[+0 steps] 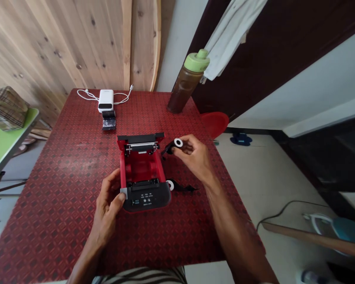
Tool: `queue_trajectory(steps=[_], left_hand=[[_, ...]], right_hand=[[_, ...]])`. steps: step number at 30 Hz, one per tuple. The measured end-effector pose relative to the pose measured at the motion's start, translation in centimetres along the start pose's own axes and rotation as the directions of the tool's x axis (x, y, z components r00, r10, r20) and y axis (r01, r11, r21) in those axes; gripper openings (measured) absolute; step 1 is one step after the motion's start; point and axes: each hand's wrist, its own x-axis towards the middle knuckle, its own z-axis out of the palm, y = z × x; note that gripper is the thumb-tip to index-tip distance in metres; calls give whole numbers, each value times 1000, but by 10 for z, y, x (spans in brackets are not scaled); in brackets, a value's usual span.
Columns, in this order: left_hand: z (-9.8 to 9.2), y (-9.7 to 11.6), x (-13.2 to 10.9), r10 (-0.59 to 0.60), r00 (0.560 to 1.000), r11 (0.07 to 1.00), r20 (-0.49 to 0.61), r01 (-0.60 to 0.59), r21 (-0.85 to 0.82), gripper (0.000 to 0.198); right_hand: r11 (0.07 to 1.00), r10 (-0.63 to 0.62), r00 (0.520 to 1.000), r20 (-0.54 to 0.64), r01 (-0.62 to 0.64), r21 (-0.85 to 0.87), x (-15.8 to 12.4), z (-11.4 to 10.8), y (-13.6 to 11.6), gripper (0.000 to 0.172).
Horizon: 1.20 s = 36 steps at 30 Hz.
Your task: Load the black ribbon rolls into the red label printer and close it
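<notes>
A small red and black label printer (149,199) stands on the table with its lid raised and its red inner bay showing. My left hand (106,205) grips its left side, thumb on the front left corner and fingers along the side wall. Just right of the raised lid, my right hand (196,157) pinches a roll of black ribbon (177,142) with a white core; a short dark tail hangs from it. Another black ribbon roll (170,185) with a white core lies against the printer's right side, its loose end trailing right across the table.
On the red patterned table (76,232), a white power bank (106,99) with a white cable lies at the back left, beside a dark crumpled wrapper-like piece (109,121). A tall brown bottle (185,85) with a green lid stands at the back right. A red stool (215,126) is beyond the right edge.
</notes>
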Motion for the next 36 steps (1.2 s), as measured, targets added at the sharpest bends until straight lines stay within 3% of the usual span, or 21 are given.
queue_trajectory(steps=[5, 9, 13, 15, 18, 21, 24, 30, 36], left_hand=[[2, 4, 0, 6, 1000, 1000, -4, -5, 16, 59], [4, 9, 1, 9, 1000, 999, -15, -8, 46, 58], [4, 10, 2, 14, 1000, 999, -13, -13, 47, 58], [4, 8, 2, 13, 1000, 998, -19, -12, 55, 58], [3, 6, 1, 10, 1000, 998, -19, -9, 55, 59], [3, 6, -1, 12, 1000, 999, -18, -11, 43, 59], [4, 8, 0, 15, 999, 999, -30, -13, 47, 58], [3, 3, 2, 35, 999, 999, -16, -34, 38, 58], [3, 3, 2, 53, 998, 997, -19, -52, 49, 57]], right_hand=[[999, -8, 988, 157, 13, -31, -1, 22, 12, 16], [998, -11, 975, 224, 25, -61, -4, 25, 18, 20], [995, 0, 968, 251, 26, -101, -7, 10, 21, 36], [991, -8, 962, 273, 45, -128, -15, -3, 21, 33], [986, -43, 924, 380, 101, -134, -36, -23, 19, 22], [983, -79, 888, 453, 144, -110, -60, -29, 16, 35], [982, -103, 893, 439, 160, -96, -77, -22, 13, 44], [985, -117, 956, 269, 147, -95, -98, 0, 10, 27], [987, -115, 975, 189, 134, -92, -113, 13, 9, 21]])
